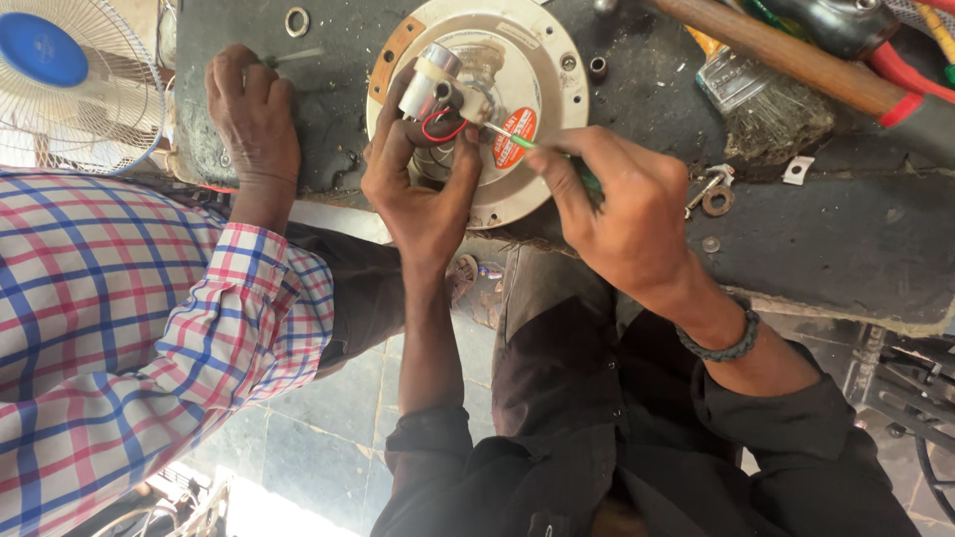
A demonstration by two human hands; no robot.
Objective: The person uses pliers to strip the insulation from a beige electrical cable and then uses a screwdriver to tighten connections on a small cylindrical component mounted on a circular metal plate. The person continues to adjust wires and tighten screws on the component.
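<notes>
A dark, grimy desk [846, 239] carries a round cream motor housing [542, 70]. A brush [766, 104], a wooden-handled hammer [796, 55], washers [717, 201] and a metal ring [296, 21] lie on it.

Motor housing [542, 60] on workbench [846, 239]; fan [75, 80] left, hammer [796, 55] right.
</notes>
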